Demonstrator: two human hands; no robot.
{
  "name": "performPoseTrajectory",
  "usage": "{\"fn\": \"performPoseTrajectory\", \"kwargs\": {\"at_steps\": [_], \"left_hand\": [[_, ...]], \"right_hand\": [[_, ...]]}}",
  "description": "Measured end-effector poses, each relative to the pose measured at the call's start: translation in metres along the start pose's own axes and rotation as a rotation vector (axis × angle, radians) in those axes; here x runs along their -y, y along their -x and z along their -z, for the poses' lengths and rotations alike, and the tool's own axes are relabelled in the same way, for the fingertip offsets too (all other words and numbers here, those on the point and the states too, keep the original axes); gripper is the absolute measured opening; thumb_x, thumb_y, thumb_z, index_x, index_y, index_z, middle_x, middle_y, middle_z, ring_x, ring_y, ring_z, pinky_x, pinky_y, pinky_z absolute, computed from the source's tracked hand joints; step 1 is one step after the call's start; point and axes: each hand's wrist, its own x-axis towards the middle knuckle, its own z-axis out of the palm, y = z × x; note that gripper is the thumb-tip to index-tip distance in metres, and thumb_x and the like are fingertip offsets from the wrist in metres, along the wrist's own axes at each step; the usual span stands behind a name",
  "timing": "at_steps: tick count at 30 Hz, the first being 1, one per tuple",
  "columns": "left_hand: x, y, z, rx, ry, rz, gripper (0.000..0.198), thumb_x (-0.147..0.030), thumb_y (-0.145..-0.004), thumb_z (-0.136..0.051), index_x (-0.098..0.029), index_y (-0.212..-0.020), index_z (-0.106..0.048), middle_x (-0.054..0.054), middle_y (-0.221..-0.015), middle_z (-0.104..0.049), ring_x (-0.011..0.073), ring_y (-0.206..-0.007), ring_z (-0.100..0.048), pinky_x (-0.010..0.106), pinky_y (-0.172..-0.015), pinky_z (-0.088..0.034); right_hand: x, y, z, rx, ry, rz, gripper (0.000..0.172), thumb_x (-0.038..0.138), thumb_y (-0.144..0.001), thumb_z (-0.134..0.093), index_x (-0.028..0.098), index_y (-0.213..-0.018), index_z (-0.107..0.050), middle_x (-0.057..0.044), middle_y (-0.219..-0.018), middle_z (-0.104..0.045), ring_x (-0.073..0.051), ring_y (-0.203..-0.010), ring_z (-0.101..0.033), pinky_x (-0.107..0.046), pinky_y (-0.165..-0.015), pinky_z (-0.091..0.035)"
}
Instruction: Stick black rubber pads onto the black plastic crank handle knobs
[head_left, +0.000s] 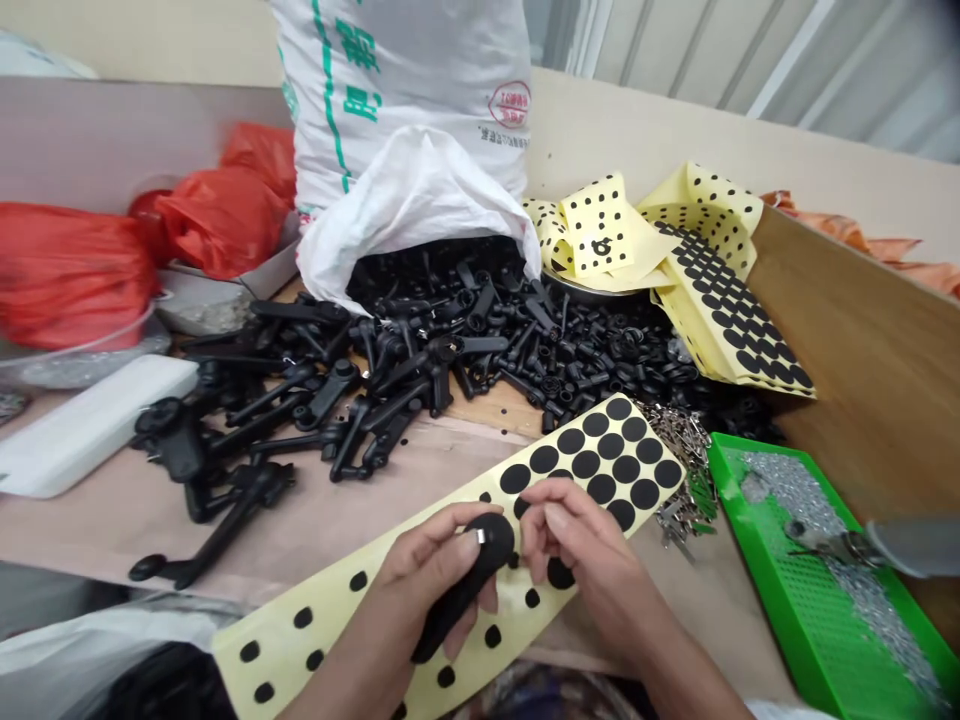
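My left hand [424,575] is closed around a black plastic part [465,590] with a round end and a small shiny metal piece near its top. Just right of that round end is my right hand [574,530], its fingers curled together; whatever they may hold is too small to make out. Under both hands lies a yellow sticker sheet [412,560], with large black discs toward its upper right and small black dots toward its lower left.
An open white sack [420,190] spills black parts [390,370] across the table. Metal pieces [686,470] lie beside a green tray [787,600] of small screws, with a grey tool [900,547] over it. More sticker sheets [735,310], red bags [217,215] and a white block [97,425] surround the heap.
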Motion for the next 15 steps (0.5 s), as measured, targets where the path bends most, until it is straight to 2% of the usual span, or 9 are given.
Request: {"fn": "performPoseTrajectory", "kwargs": {"at_steps": [3,8,15], "left_hand": [[0.003,0.001,-0.001,0.044,0.194,0.035,0.037,-0.043,-0.08,-0.059,-0.015,-0.104,-0.058,0.0,-0.052,-0.059,0.0029,-0.032,-0.032,0.014,-0.034,-0.02],[0.013,0.0,-0.004,0.07,0.321,0.015,0.038,-0.043,-0.083,-0.056,-0.015,-0.108,-0.054,-0.001,-0.052,-0.058,0.0025,-0.032,-0.032,0.016,-0.037,-0.021],[0.018,0.002,-0.003,0.159,0.423,0.009,0.032,-0.043,-0.084,-0.057,-0.018,-0.104,-0.054,-0.004,-0.049,-0.055,0.0043,-0.033,-0.036,0.016,-0.04,-0.023]], "right_hand": [[0.0,0.002,-0.002,0.078,0.25,0.089,0.021,0.034,-0.093,-0.042,0.021,-0.102,-0.056,-0.001,-0.084,-0.056,-0.015,-0.078,-0.053,-0.027,-0.07,-0.041],[-0.003,0.007,-0.008,0.115,0.568,0.275,0.022,0.027,-0.095,-0.035,0.021,-0.108,-0.052,-0.004,-0.092,-0.054,-0.017,-0.082,-0.053,-0.029,-0.076,-0.041],[-0.011,0.009,-0.01,0.13,0.476,0.321,0.023,0.025,-0.095,-0.032,0.023,-0.11,-0.049,-0.007,-0.109,-0.053,-0.019,-0.103,-0.053,-0.03,-0.09,-0.042]]}}
